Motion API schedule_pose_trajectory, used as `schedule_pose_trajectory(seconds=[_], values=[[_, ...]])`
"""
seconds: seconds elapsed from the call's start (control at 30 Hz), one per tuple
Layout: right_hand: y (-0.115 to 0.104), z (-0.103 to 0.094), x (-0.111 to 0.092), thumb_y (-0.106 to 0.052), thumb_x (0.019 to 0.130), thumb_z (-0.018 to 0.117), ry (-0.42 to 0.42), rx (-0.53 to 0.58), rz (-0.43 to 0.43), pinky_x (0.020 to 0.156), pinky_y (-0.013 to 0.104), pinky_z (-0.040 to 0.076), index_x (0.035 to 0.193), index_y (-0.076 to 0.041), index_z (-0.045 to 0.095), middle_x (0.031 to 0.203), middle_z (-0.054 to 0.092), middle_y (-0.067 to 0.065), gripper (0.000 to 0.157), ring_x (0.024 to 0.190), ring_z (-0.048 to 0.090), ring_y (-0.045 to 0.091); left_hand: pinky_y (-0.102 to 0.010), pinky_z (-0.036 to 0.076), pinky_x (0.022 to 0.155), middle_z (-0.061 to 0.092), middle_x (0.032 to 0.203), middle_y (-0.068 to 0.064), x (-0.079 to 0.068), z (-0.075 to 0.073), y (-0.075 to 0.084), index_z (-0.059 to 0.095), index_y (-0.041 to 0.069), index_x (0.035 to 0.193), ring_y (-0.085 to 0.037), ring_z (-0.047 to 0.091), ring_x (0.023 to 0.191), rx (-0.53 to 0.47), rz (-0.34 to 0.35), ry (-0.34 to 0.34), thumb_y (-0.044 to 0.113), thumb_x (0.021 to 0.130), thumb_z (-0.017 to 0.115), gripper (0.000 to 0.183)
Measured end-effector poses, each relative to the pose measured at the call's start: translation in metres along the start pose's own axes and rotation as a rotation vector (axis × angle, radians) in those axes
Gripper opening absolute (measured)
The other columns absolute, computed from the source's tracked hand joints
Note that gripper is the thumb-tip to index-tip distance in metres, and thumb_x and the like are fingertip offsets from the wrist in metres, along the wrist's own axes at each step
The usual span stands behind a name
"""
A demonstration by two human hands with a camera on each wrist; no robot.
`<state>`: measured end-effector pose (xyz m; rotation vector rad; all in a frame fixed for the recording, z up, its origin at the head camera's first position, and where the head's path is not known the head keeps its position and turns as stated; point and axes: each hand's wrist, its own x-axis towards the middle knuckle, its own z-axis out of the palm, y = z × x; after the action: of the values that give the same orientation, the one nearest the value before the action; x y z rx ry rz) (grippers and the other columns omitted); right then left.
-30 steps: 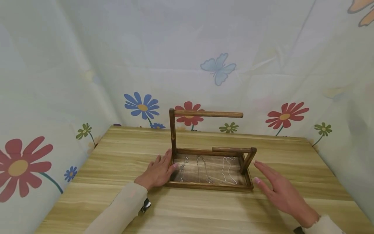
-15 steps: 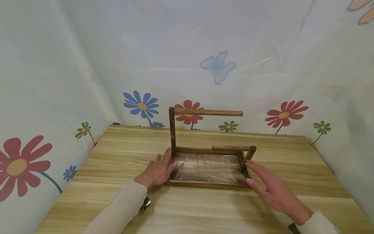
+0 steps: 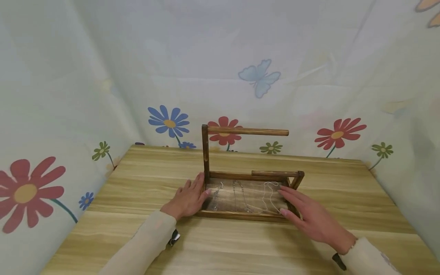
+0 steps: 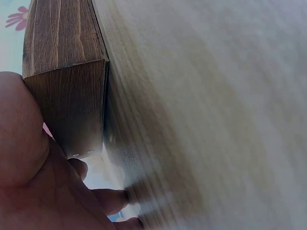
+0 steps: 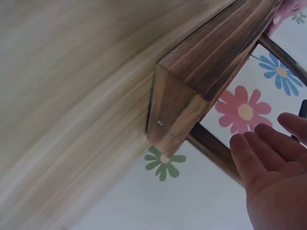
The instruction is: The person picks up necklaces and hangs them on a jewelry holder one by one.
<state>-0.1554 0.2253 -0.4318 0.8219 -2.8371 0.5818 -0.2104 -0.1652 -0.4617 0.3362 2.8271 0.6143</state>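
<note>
A dark wooden jewellery tray (image 3: 240,216) stands on the table in the head view. On its floor lie three thin chain necklaces: a silver one (image 3: 217,192) at the left, another (image 3: 248,209) with a small pendant in the middle, and a pale one (image 3: 271,183) at the right. My left hand (image 3: 188,198) rests against the tray's left end, fingers extended, thumb at the rim. My right hand (image 3: 314,215) is over the right end, empty, its fingertips beside the pale necklace. In the right wrist view, that hand (image 5: 278,172) shows loosely extended fingers above the tray's corner (image 5: 182,112).
A tall post (image 3: 206,152) at the tray's left carries a long horizontal bar (image 3: 254,131). At the right, a shorter post (image 3: 298,180) bears a lower bar (image 3: 269,173) close above the right hand. Behind the wooden table (image 3: 154,164) hangs a flowered cloth (image 3: 299,76).
My right hand has moved left from beside the tray to over its right end, fingers now by the pale necklace. The left hand stays at the left end.
</note>
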Motion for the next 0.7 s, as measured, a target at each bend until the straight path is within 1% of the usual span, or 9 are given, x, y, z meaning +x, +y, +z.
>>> schedule_pose_trajectory(seconds=[0.27,0.4,0.6,0.7], values=[[-0.003,0.001,0.014,-0.040,0.108,0.057,-0.041,-0.004,-0.058,0.106,0.056,0.051,0.152,-0.013,0.055,0.158,0.053,0.012,0.052,0.140,0.058,0.035,-0.073,0.018,0.123,0.001,0.178,-0.009,0.001,0.001,0.001,0.000,0.010,0.169,-0.052,0.016,0.159,0.035,0.003,0.003,0.048,0.114,0.030,0.073],[-0.003,0.003,0.023,-0.036,0.109,0.055,-0.084,0.014,-0.074,0.107,0.056,0.051,0.150,-0.012,0.057,0.159,0.053,0.013,0.047,0.140,0.058,0.035,-0.074,0.018,0.122,0.000,0.178,-0.009,0.001,0.002,0.001,0.001,0.010,0.168,-0.052,0.017,0.159,0.032,0.004,0.012,0.048,0.113,0.030,0.074],[-0.001,0.006,0.035,-0.030,0.109,0.056,-0.162,-0.005,-0.066,0.107,0.056,0.051,0.142,-0.010,0.065,0.153,0.058,0.015,0.040,0.137,0.061,0.036,-0.074,0.017,0.123,-0.001,0.178,-0.010,0.002,0.000,0.001,0.001,0.009,0.169,-0.051,0.016,0.159,0.031,-0.007,0.012,0.049,0.113,0.033,0.075],[0.000,0.009,0.039,-0.028,0.108,0.058,-0.169,-0.027,-0.086,0.106,0.055,0.052,0.140,-0.009,0.067,0.149,0.061,0.015,0.038,0.134,0.063,0.035,-0.074,0.018,0.123,-0.002,0.178,-0.010,0.002,0.000,0.001,0.001,0.010,0.169,-0.051,0.017,0.159,0.033,-0.007,0.005,0.050,0.113,0.031,0.075]])
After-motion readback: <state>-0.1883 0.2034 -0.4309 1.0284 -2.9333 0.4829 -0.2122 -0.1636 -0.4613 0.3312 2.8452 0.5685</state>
